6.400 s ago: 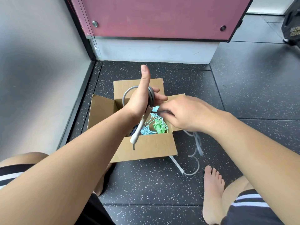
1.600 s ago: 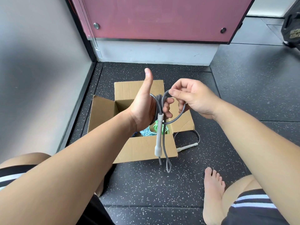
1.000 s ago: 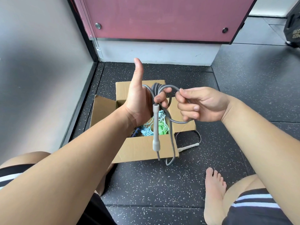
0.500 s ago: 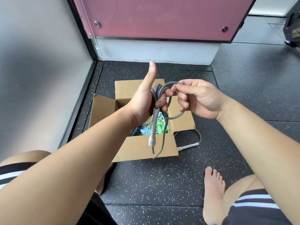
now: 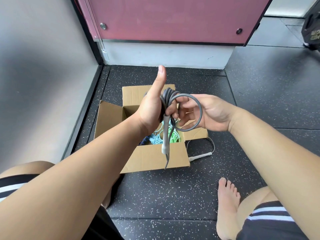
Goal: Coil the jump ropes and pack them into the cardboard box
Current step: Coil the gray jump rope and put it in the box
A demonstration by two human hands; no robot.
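Right hand (image 5: pixel 207 115) lower; rope (image 5: pixel 167 96), handle (image 5: pixel 165 134) seemingly downward

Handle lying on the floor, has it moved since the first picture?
Yes. The handle was in front of the box at its right corner; it now lies farther back, beside that corner.

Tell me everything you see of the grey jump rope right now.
The grey jump rope is a smooth, rubbery-looking cord, mostly wound in coils around the left hand above the cardboard box. The right hand holds one loose loop. A grey handle with a paler end hangs down; a pale handle, seemingly its other end, lies on the floor right of the box.
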